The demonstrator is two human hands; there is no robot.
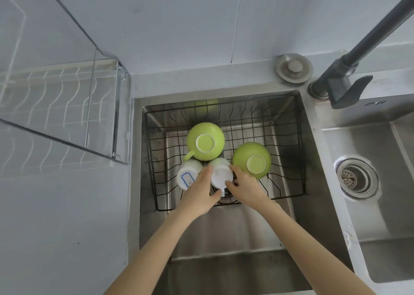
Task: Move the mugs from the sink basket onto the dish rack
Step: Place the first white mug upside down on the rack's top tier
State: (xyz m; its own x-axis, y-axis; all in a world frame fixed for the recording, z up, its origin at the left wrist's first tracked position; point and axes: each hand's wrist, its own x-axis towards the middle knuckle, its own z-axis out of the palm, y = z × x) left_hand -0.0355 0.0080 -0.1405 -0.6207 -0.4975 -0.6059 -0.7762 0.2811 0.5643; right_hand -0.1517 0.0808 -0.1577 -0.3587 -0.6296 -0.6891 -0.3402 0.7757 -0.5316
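Note:
A black wire sink basket [289,124] sits in the left sink. Inside it, upside down, are two green mugs, one at the back left [205,141] and one at the right [251,160]. Two white mugs stand in front of them: one with a blue label [189,175] at the left, and a middle white mug [220,174]. My left hand [201,193] and my right hand [243,186] both grip the middle white mug from either side. The wire dish rack [67,106] stands on the counter to the left.
A dark faucet [349,70] rises at the right rear, with a round metal cap [294,68] beside it. A second sink with a drain strainer [356,178] lies to the right. The tiled wall is behind.

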